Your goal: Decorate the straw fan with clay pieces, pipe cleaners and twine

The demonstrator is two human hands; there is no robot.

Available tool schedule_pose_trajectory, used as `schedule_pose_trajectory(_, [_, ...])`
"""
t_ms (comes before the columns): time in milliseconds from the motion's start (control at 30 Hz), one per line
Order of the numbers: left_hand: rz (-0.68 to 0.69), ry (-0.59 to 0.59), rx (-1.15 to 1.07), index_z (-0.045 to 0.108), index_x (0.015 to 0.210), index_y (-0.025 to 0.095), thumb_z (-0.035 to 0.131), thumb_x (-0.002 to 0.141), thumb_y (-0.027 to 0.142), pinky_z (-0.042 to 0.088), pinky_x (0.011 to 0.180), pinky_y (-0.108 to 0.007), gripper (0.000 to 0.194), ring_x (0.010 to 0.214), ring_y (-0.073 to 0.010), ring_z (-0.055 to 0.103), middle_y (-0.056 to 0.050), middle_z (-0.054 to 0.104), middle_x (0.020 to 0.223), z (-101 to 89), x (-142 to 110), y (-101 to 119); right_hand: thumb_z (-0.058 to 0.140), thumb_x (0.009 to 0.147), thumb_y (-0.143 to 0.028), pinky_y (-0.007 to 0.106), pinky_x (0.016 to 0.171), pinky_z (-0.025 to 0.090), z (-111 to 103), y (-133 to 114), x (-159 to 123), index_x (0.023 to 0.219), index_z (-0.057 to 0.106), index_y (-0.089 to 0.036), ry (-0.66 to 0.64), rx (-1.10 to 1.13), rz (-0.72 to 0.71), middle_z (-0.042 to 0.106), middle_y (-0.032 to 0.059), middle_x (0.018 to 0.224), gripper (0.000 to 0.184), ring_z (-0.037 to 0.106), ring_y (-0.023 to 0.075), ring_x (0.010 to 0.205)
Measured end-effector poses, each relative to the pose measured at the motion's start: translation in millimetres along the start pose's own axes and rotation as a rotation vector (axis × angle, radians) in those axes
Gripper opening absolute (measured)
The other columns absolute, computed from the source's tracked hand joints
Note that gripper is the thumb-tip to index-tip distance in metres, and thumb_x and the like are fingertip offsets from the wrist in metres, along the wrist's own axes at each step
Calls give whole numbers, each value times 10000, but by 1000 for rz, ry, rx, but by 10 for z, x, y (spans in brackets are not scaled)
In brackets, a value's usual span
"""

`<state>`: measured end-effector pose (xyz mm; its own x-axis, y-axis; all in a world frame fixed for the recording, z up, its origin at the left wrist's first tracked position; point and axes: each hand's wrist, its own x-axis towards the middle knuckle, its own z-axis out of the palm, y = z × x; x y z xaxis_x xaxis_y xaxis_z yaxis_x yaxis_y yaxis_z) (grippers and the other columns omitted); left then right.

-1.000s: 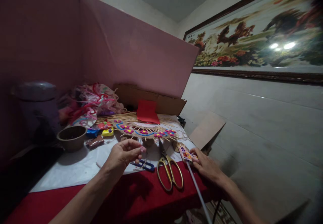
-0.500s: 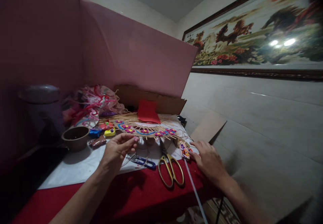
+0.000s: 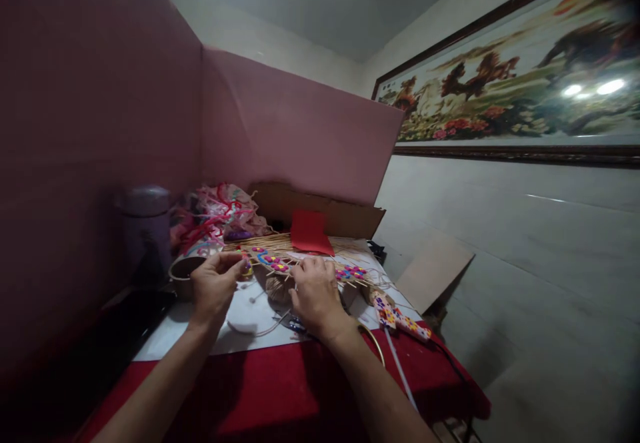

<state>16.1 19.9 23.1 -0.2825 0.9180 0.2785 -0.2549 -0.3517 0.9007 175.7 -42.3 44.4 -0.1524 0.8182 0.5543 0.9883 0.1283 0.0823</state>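
Observation:
My left hand (image 3: 215,286) is closed in a pinch beside the left end of a decorated curved band (image 3: 273,262). Between thumb and forefinger is a small pinkish piece (image 3: 245,262), too small to name. The band is cardboard-coloured, with magenta and yellow flowers, a blue wavy line and thin sticks poking from its edge. My right hand (image 3: 317,296) lies over the middle of the band, its fingers curled at the edge with the thumb below; the fingertips are partly hidden. Under the right wrist, scissors (image 3: 374,343) show only part of one gold handle.
A flower-patterned glue gun (image 3: 385,311) with a long glue stick (image 3: 400,370) lies at right. A ball of twine (image 3: 278,290) sits under the band. Left stand a brown bowl (image 3: 180,276) and a lidded bottle (image 3: 147,230). Red paper (image 3: 311,231) lies behind, near cardboard (image 3: 345,215).
My right hand has left the glue gun and moved left onto the band, covering most of the scissors. My left hand has moved to the band's left end, still pinching. The view has shifted.

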Motion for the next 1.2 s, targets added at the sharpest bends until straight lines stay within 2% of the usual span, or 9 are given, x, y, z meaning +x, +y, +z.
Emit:
schedule_pose_trajectory(167, [84,-65,123,634,695,132,710,586,275,492,456,-244,195,520,-136,574,0,624,582,-14,-81,-297,545,753,-141,410,770,274,205,-6,68,851,624,-157,22,-85,-6,601,113,914,127,450,255,884])
schedule_pose_trajectory(300, [99,-122,176,633,717,142,685,632,291,498,462,-254,179,548,-149,581,-4,626,611,36,-140,-386,501,813,-153,414,769,266,309,-39,114,829,633,-172,78,-85,25,611,100,870,135,449,249,865])
schedule_pose_trajectory(567, [110,-90,192,646,724,146,708,618,294,500,476,-252,192,555,-151,593,-4,634,610,17,-123,-386,525,835,-187,413,810,258,445,-31,39,826,645,-205,225,-61,16,611,55,837,122,443,222,841])
schedule_pose_trajectory(767, [-15,-60,54,650,693,123,774,519,274,489,449,-241,262,517,-141,594,-7,639,587,1,-91,-364,521,858,-208,428,839,254,491,-81,32,892,649,-220,319,-43,-8,605,46,816,133,448,214,840])
schedule_pose_trajectory(900, [-52,-61,27,649,707,114,779,518,253,471,436,-219,268,525,-133,595,-8,635,585,-20,-80,-352,521,866,-222,439,848,254,485,-131,30,851,645,-207,335,-36,-22,609,42,791,126,458,219,851])
schedule_pose_trajectory(1200, [8,-38,85,648,691,113,783,513,283,462,444,-238,281,529,-144,588,-9,633,576,-11,-87,-325,511,873,-218,456,852,247,548,-125,39,863,656,-199,353,-14,-30,619,56,792,147,469,227,872])
